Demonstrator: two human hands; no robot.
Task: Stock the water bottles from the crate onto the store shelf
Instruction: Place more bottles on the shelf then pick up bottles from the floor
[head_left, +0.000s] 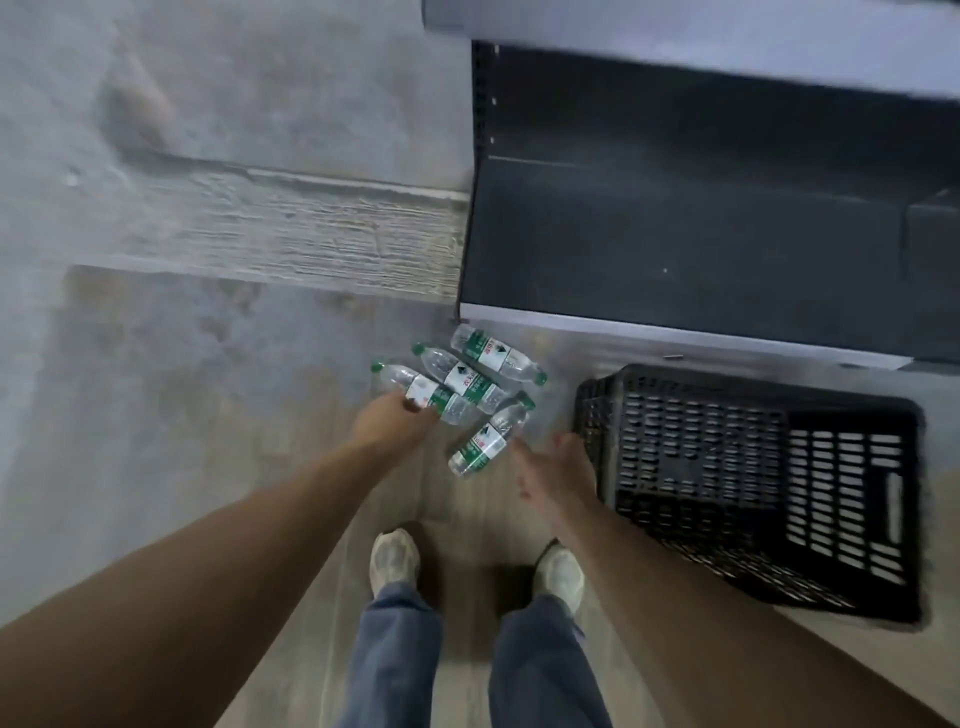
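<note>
On the floor beside the crate, left hand gripped a bottle mid-body; right hand reached open. Light, slick, probably crushable plastic.

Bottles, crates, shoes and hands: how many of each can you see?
Water bottles: 4, at and
Crate: 1
Shoes: 2, at and
Hands: 2, left hand, right hand
Total: 9
</note>
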